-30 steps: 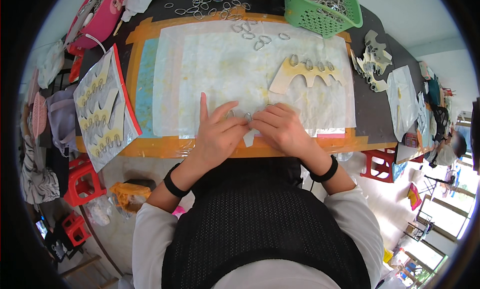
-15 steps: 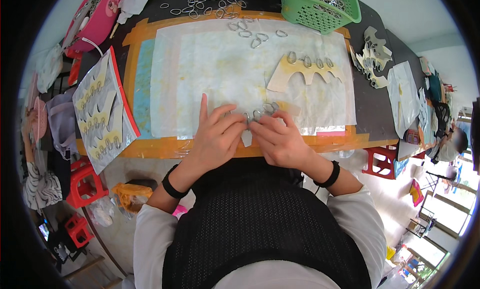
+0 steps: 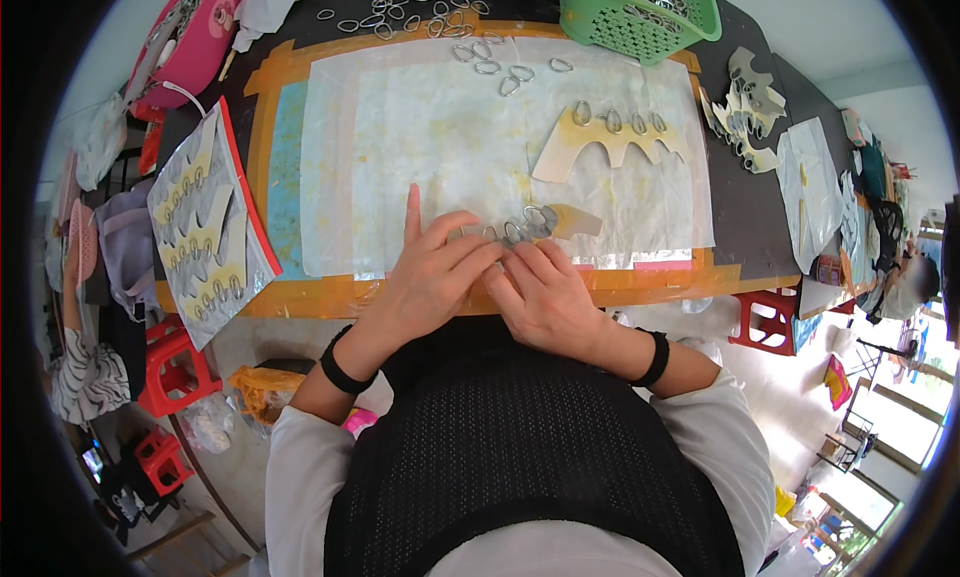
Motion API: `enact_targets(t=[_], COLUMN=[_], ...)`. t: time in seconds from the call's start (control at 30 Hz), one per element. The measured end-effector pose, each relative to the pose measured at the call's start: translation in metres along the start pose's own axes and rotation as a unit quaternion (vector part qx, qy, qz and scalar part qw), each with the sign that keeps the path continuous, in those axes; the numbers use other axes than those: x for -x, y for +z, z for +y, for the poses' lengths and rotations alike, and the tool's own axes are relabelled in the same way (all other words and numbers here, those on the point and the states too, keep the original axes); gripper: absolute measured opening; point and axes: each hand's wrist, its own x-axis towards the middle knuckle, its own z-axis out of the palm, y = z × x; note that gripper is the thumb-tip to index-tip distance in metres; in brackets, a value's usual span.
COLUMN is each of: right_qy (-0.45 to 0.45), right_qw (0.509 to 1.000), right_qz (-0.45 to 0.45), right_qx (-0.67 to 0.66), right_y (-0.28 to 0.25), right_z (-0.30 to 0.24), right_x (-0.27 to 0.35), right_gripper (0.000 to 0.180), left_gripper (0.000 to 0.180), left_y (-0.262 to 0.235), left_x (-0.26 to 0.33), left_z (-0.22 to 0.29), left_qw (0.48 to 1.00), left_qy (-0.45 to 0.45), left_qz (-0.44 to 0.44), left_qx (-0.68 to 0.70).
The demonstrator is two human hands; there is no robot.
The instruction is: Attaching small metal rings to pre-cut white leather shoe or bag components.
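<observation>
Left hand [image 3: 430, 277] and right hand [image 3: 550, 299] are pinching the cream, scalloped, paper-like strip [image 3: 578, 221] beside oval silver metal rings [image 3: 528, 217]; even pressure is probably keeping them aligned

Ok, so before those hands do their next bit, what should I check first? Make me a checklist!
1. Left hand and right hand both at the near piece: ok.
2. Metal rings showing along its far edge: ok.
3. Those rings fixed firmly: cannot tell.
4. Whole near piece in sight: not ok, fingers cover part of it.
5. Far cream piece, with four rings, lying apart from both hands: ok.
6. Loose rings available beyond the white sheet's middle: ok.
</observation>
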Motion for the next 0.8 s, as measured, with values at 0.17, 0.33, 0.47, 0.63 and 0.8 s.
enact_targets(t=[0.17,0.33,0.47,0.63,0.8], right_qy=[0.018,0.065,0.052,0.048,0.062], right_qw=[0.996,0.976,0.977,0.986,0.989], right_qz=[0.023,0.072,0.080,0.067,0.061], right_qx=[-0.084,-0.194,-0.192,-0.143,-0.116], right_y=[0.002,-0.002,-0.002,0.005,0.009], right_z=[0.005,0.021,0.022,0.018,0.010], right_x=[-0.003,0.001,0.000,0.001,-0.004], right_gripper=[0.028,0.035,0.039,0.038,0.038], left_gripper=[0.022,0.019,0.017,0.014,0.012], left_y=[0.001,-0.001,-0.001,-0.001,-0.003], left_x=[0.003,0.004,0.004,0.004,-0.001], left_z=[-0.004,-0.002,-0.002,-0.001,-0.001], left_qw=[1.000,0.999,0.999,0.997,0.999], left_qy=[-0.002,-0.001,-0.004,-0.002,-0.009], left_qz=[0.001,0.014,0.021,0.049,0.035], left_qx=[-0.027,-0.046,-0.047,-0.064,-0.029])
